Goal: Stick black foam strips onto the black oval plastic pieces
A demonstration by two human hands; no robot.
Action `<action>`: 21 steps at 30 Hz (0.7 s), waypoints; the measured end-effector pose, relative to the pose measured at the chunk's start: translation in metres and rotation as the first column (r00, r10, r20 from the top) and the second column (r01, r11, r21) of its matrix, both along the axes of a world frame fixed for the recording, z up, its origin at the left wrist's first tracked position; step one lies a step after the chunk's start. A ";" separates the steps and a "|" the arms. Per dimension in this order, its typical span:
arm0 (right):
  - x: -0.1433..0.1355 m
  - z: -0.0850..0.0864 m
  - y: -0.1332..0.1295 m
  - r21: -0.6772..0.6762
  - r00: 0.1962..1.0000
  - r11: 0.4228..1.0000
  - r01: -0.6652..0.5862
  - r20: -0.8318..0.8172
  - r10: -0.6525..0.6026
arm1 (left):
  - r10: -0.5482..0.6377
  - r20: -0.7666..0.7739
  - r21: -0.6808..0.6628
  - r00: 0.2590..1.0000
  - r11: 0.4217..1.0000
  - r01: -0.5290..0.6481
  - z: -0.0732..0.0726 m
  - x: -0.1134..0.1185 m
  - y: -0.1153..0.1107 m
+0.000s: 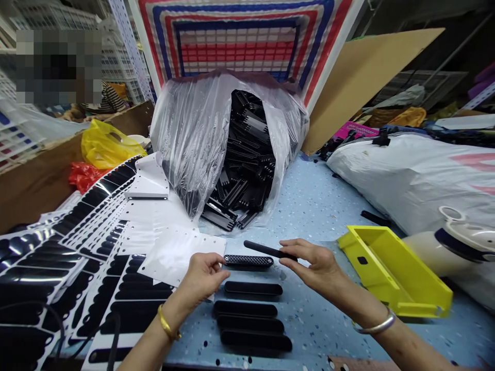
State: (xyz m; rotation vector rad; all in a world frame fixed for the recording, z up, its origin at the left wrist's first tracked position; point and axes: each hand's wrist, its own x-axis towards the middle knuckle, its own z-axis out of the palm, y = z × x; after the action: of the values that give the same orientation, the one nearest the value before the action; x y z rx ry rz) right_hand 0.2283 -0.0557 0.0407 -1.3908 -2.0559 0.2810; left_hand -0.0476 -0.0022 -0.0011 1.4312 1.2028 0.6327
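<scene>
My right hand [309, 260] grips one end of a slim, smooth black strip [263, 249] with rounded ends, held slightly tilted above the table. Just below it lies a black strip with a crosshatched face [249, 261] and a small hole near each end. The thumb and finger of my left hand [207, 274] are pinched at its left end. Nearer to me, a smooth black strip [253, 288] lies on its own, followed by a row of several more black strips [251, 323] side by side.
A clear plastic bag [189, 139] full of black toothed pieces [247, 154] stands behind my hands. Sheets of black rounded stickers [143, 281] cover the left side. On the right are a yellow tray [398, 273] and a white sack [417, 175]. Another person [112, 98] sits at far left.
</scene>
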 end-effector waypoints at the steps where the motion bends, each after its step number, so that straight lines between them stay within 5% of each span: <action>1: 0.002 -0.005 0.002 -0.017 1.000 1.000 -0.003 0.002 0.003 | -0.045 -0.093 0.069 0.995 0.996 0.051 -0.003 0.001 0.002; 4: -0.003 -0.024 0.006 -0.070 0.999 0.997 -0.043 0.023 0.044 | -0.048 -0.296 0.267 0.954 0.955 0.130 -0.011 0.002 0.011; 10: -0.017 -0.043 0.011 0.006 0.993 0.995 -0.098 0.071 0.097 | 0.104 -0.341 0.406 0.934 0.913 0.047 -0.017 -0.008 0.021; 15: -0.018 -0.044 0.013 0.034 0.991 0.993 -0.113 0.073 0.110 | -0.056 -0.169 0.250 0.984 0.963 0.098 -0.016 -0.001 0.014; 21: -0.021 -0.045 0.017 -0.025 0.986 0.990 -0.140 0.088 0.142 | -0.106 -0.060 0.100 0.993 0.989 0.111 -0.012 0.004 0.013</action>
State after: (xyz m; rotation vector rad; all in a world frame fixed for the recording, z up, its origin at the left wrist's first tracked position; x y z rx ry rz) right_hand 0.2072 -0.0389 -0.0045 -1.2916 -2.2358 0.3029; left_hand -0.0440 0.0104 -0.0132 1.5986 1.1399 0.5907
